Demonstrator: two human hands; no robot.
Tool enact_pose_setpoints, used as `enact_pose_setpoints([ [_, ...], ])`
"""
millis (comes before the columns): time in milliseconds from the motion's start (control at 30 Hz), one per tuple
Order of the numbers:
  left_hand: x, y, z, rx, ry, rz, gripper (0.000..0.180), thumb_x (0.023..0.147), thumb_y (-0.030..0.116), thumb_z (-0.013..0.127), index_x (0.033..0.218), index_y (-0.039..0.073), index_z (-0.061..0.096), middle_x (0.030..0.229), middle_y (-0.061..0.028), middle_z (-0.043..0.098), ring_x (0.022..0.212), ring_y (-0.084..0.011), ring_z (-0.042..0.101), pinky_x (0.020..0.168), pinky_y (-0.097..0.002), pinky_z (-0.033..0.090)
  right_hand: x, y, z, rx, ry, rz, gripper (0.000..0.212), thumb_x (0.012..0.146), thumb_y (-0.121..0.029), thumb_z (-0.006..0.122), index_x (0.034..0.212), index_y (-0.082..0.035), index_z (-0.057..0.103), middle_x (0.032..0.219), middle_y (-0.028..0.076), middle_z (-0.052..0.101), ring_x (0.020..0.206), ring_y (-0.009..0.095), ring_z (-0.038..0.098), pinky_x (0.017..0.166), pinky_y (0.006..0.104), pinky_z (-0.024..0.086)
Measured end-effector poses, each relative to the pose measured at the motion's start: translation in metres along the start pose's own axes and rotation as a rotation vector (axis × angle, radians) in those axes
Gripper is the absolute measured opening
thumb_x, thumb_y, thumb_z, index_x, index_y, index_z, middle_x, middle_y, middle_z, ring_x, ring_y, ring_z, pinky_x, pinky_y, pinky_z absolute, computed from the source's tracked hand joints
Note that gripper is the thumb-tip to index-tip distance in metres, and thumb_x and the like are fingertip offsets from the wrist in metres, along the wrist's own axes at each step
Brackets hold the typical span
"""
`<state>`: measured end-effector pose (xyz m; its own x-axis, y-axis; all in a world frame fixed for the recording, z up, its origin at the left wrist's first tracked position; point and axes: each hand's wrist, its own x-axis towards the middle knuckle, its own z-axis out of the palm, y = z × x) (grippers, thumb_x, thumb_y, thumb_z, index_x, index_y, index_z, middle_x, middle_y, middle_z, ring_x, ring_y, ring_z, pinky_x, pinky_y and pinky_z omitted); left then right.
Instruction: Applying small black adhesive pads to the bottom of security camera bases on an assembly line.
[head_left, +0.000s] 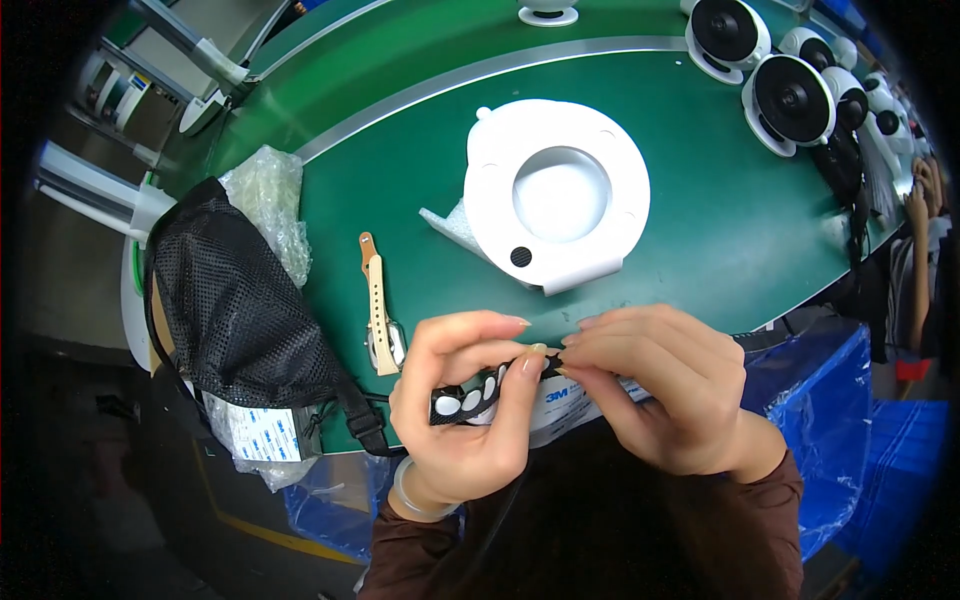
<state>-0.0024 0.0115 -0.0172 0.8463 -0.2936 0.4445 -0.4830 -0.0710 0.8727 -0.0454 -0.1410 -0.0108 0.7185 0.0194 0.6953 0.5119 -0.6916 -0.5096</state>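
Note:
Close to the table's front edge, my left hand (470,410) holds a curled black strip with white round spots (447,406) between thumb and fingers. My right hand (660,385) has its fingertips pinched together at the strip's right end, close to my left thumb; what exactly lies between them is too small to tell. Beneath my hands, a white sheet with blue print (560,408) shows in part. Beyond them lies a white ring-shaped plastic part (480,210) with a wide round opening and a black textured round pad (521,257) on its face.
On the left lie a wristwatch with a tan strap (378,310), a black mesh bag (235,290) and bubble wrap (275,205). White devices with black round fronts (793,100) crowd the green table's (400,190) far right. Blue plastic (825,420) hangs at the near right.

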Motion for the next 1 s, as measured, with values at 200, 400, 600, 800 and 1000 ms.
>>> enact_pose_setpoints([
  [200,0.004,0.003,0.002,0.008,-0.001,-0.011,0.024,0.070,-0.009,0.063,0.091,-0.005,0.053,0.074,-0.0087,0.063,0.065,-0.0097,0.061,0.062,-0.0188,0.044,-0.001,0.000,0.001,-0.080,-0.011,-0.021,0.017,0.063,-0.002,0.067,0.078,-0.002,0.059,0.072,0.008,0.060,0.066,0.025,0.061,0.054,0.0298,0.050],
  [400,0.004,0.002,0.005,0.042,-0.003,0.015,0.023,0.072,-0.007,0.064,0.090,-0.004,0.051,0.072,-0.0075,0.062,0.064,-0.0077,0.060,0.061,-0.0170,0.043,0.002,0.002,-0.004,-0.027,-0.115,0.100,0.017,0.063,-0.002,0.067,0.078,-0.003,0.058,0.071,0.007,0.058,0.066,0.023,0.061,0.053,0.0296,0.049],
  [600,0.007,0.001,0.006,-0.025,0.026,-0.015,0.021,0.074,-0.007,0.063,0.091,-0.004,0.051,0.070,-0.0060,0.062,0.066,-0.0057,0.058,0.058,-0.0151,0.040,-0.001,0.003,0.003,-0.075,-0.024,-0.042,0.016,0.064,-0.002,0.067,0.078,-0.003,0.057,0.073,0.006,0.059,0.067,0.023,0.061,0.053,0.0291,0.048],
  [800,0.008,0.000,0.007,-0.003,0.039,0.033,0.020,0.074,-0.008,0.062,0.090,-0.004,0.051,0.070,-0.0064,0.062,0.065,-0.0058,0.058,0.058,-0.0156,0.041,0.002,0.006,0.001,-0.039,-0.023,-0.014,0.016,0.065,-0.002,0.067,0.078,-0.003,0.058,0.074,0.006,0.060,0.066,0.023,0.061,0.053,0.0290,0.049],
  [1000,0.009,0.002,0.006,-0.013,-0.005,-0.021,0.028,0.074,-0.010,0.060,0.098,-0.005,0.047,0.068,-0.0056,0.060,0.063,-0.0061,0.057,0.057,-0.0150,0.040,0.008,-0.004,-0.007,-0.075,-0.102,-0.031,0.016,0.064,0.002,0.066,0.078,-0.002,0.059,0.078,0.009,0.062,0.072,0.025,0.063,0.062,0.0307,0.052],
])
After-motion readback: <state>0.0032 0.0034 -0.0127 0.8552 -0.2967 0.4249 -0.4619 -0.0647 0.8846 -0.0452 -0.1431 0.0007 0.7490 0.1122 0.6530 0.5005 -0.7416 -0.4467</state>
